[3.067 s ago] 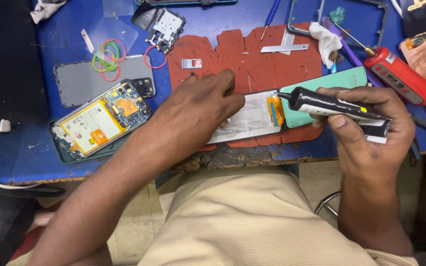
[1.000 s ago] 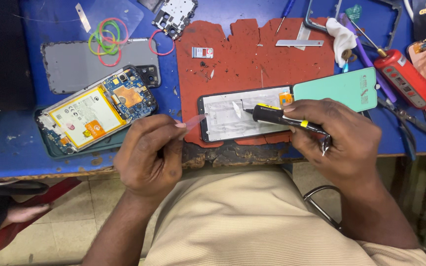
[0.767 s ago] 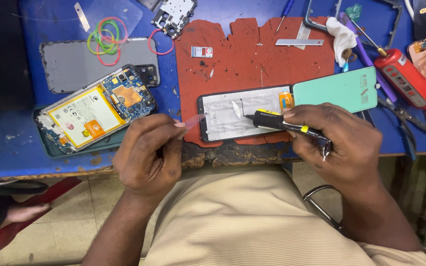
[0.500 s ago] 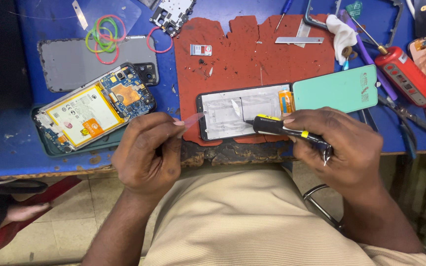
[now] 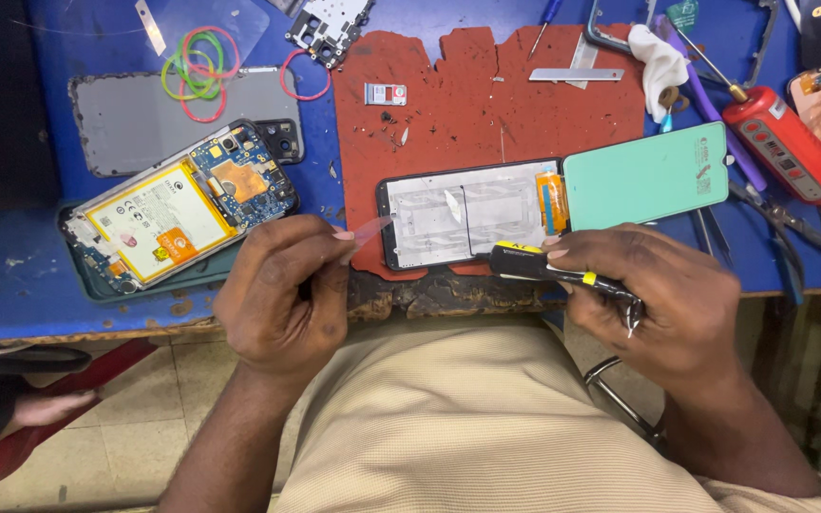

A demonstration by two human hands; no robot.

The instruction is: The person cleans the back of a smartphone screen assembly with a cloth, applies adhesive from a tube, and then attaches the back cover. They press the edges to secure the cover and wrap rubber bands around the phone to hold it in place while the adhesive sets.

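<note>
Left hand: pinching thin translucent pry pick, tip at left edge of phone display frame. Right hand: closed on black screwdriver near frame's bottom edge. Frame: on red mat, teal panel attached. Opened phone: left, on tabletop. Step judged: edge separation; next calls for shallow, steady pick travel

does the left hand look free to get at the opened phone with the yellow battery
Probably yes. The left hand sits just right of the opened phone with nothing between them, but its fingers already pinch a thin clear pick, so it would reach with that in its grip.
</note>
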